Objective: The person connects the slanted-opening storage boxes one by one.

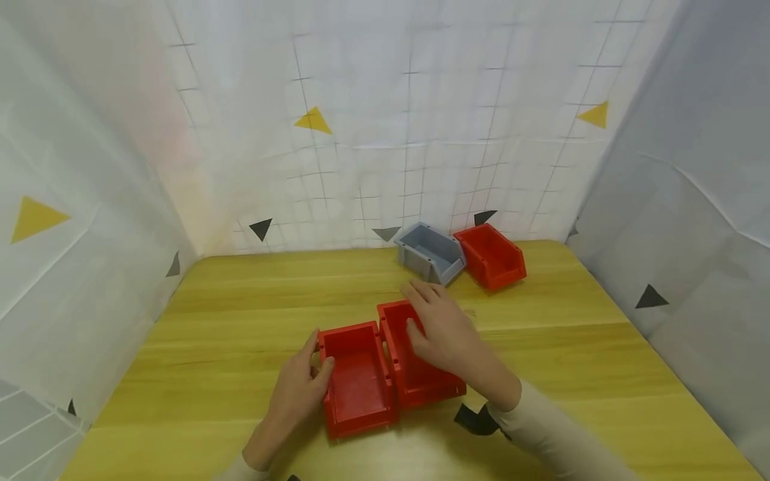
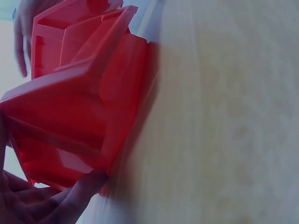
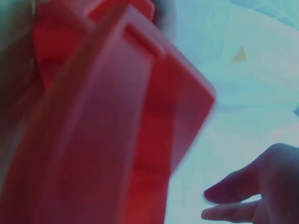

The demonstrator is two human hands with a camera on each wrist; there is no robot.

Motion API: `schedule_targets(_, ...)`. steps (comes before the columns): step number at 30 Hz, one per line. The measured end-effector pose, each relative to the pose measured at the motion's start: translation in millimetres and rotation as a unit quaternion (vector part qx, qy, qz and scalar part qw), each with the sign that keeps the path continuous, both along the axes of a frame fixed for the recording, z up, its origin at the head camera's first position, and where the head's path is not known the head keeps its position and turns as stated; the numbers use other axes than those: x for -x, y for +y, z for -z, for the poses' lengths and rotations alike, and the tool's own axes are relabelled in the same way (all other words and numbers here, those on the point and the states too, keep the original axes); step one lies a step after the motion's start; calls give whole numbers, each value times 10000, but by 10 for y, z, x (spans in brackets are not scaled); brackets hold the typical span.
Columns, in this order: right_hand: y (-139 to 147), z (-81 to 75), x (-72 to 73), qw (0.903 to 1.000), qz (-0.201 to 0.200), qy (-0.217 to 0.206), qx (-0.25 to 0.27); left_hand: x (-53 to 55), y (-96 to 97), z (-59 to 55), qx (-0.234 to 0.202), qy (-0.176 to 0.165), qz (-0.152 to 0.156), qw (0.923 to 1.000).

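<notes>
Two red plastic storage bins stand side by side on the wooden table, their walls touching or nearly so. My left hand (image 1: pixel 297 387) grips the left wall of the left red bin (image 1: pixel 361 394), thumb over the rim and fingers outside; the left wrist view shows its fingers (image 2: pixel 77 198) against that bin. Above the right red bin (image 1: pixel 424 381) is my right hand (image 1: pixel 445 331), covering part of its right side. The right wrist view has its fingers (image 3: pixel 238 186) apart from the near red bin (image 3: pixel 93 126), with nothing between them.
Farther back stand a grey bin (image 1: pixel 430 247) and another red bin (image 1: pixel 493 257), close together near the rear wall. A black piece (image 1: pixel 475 419) lies by my right wrist. White sheets marked with triangles enclose the wooden table (image 1: pixel 240 321) at the back and sides.
</notes>
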State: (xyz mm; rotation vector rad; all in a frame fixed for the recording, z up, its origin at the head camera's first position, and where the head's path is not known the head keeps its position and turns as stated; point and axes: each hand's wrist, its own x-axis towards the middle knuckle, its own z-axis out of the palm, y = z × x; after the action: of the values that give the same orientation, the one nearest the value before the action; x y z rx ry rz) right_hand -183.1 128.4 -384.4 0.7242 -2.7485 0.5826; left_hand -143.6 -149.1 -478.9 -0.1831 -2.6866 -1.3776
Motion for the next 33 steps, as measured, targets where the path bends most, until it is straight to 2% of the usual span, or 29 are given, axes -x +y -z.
schedule_targets(4,-190,78,10,9991,-304,100,-262,-5,-3,-2,16,2,9,10000)
schedule_targets(11,-395,171,12,9958,-63,-484,-775,-3,-10,18,13,-5,37,10000)
schedule_targets(15,-438,197,14,9943,86,-442,-968,0,-12,17,8,36,38,10000)
schedule_targets(33,-522,229,-8,9937,201,-388,-1029,-13,-6,-4,69,118,37,9999)
